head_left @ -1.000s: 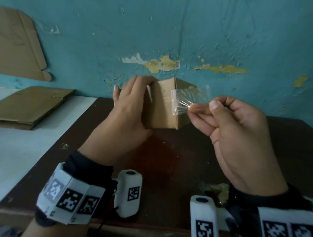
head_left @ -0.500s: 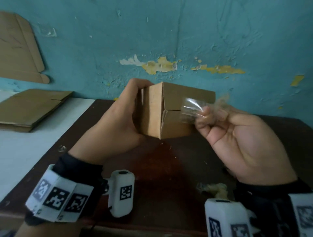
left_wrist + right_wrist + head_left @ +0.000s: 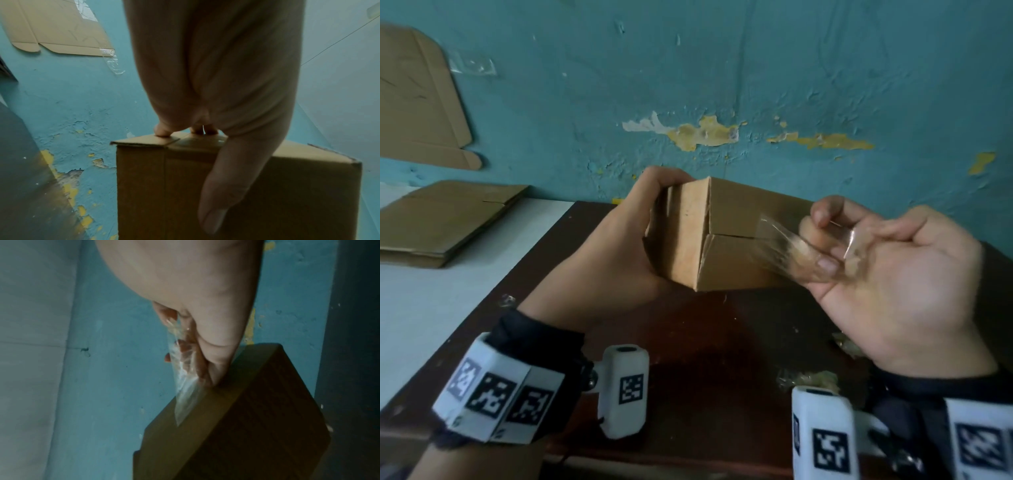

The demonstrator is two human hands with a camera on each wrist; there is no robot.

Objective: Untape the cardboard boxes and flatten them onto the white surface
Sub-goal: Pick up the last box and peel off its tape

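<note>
One small cardboard box point(image 3: 726, 236) is being untaped, so the step in hand looks like the peeling step. The box is held up just above the dark brown surface point(image 3: 709, 346), in the middle of the scene, near the blue wall point(image 3: 722, 68). It is gripped at its left end by the left hand point(image 3: 616, 246), with the fingers point(image 3: 162, 132) curled over the far edge and the thumb laid flat on the near side. A strip of clear tape point(image 3: 780, 246) is pinched in the fingers of the right hand point(image 3: 887, 281). The tape is stretched tight from the box to the fingers, and its far end is stuck to the right part of the box. On the left part of the same side, the seam between the two flaps is bare.

Next, the tape should be pulled further to the right until it is free of the cardboard, while the box is kept steady by the left hand. If the pull is too quick, the thin tape may be torn. After that, the flaps can be opened and the box pressed flat. It can then be laid on the white surface point(image 3: 448, 308) at the left, where flattened cardboard point(image 3: 445, 219) is already lying. Bits of crumpled tape point(image 3: 808, 378) are seen on the near brown surface.
</note>
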